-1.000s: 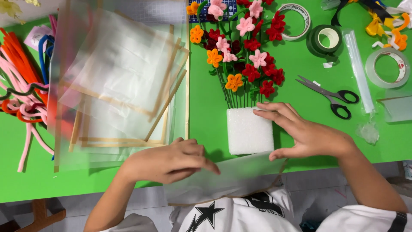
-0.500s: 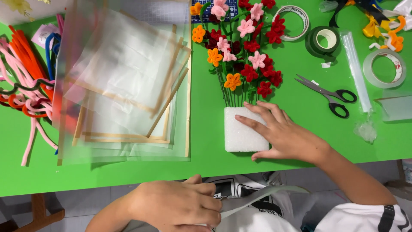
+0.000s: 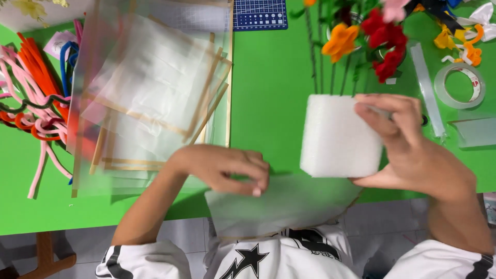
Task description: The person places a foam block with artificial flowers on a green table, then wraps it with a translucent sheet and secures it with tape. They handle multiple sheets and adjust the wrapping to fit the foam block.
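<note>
Your right hand (image 3: 408,150) is wrapped around the right side of a white foam block (image 3: 338,137), fingers curled over its top edge and thumb under its lower corner — the block is lifted close to the camera, above the near edge of the green bench (image 3: 268,93). Green stems rise from the top of the block and carry the flowers (image 3: 372,44) in orange, red and pink, which are blurred at the upper edge of the view.

Your left hand (image 3: 227,168) is closed in a narrow pinch on the upper edge of a clear plastic sheet (image 3: 279,204). The sheet hangs over the bench's near edge, in front of your white shirt, and its right part lies just below the foam block.

To the left, on the bench, lies a stack of clear sheets with thin wooden sticks (image 3: 155,93) crossing under them. Further left is a heap of pipe cleaners (image 3: 31,103) in orange, pink, blue and dark green. At the top edge sits a blue cutting mat (image 3: 260,14). To the right of the block lie a long clear strip (image 3: 426,85) and a roll of clear tape (image 3: 460,85), near each other but well apart from your right hand.
</note>
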